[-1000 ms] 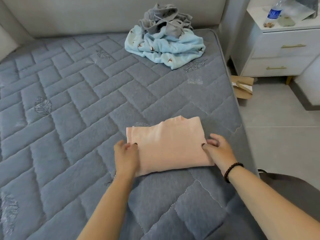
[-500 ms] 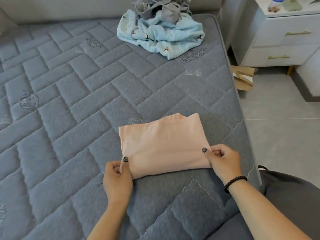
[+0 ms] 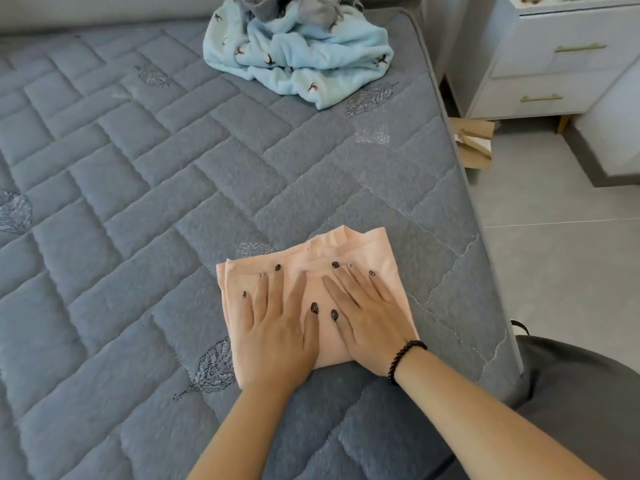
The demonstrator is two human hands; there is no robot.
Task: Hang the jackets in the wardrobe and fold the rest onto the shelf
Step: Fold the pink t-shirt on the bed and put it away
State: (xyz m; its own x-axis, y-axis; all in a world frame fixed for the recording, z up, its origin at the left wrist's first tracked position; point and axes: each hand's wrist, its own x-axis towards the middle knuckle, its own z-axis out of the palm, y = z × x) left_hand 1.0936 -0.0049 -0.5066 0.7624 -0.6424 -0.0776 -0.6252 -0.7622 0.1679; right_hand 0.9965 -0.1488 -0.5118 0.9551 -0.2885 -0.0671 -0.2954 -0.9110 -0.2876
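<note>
A folded peach garment (image 3: 363,252) lies on the grey quilted bed (image 3: 156,202) near its right edge. My left hand (image 3: 277,327) lies flat on the garment's left half with fingers straight and spread. My right hand (image 3: 367,320), with a dark bead bracelet at the wrist, presses flat on the right half. At the far end of the bed sits a crumpled light blue garment (image 3: 304,64) with small bird prints, and a grey garment (image 3: 311,8) is heaped on top of it, partly cut off by the frame.
A white nightstand (image 3: 561,57) with two gold-handled drawers stands right of the bed. A brown cardboard piece (image 3: 474,143) lies on the grey tiled floor (image 3: 561,265) beside the bed. A dark grey fabric (image 3: 581,403) fills the bottom right.
The peach garment has been folded over once more into a smaller rectangle. Both hands let go of its near corners and now press flat on top of it.
</note>
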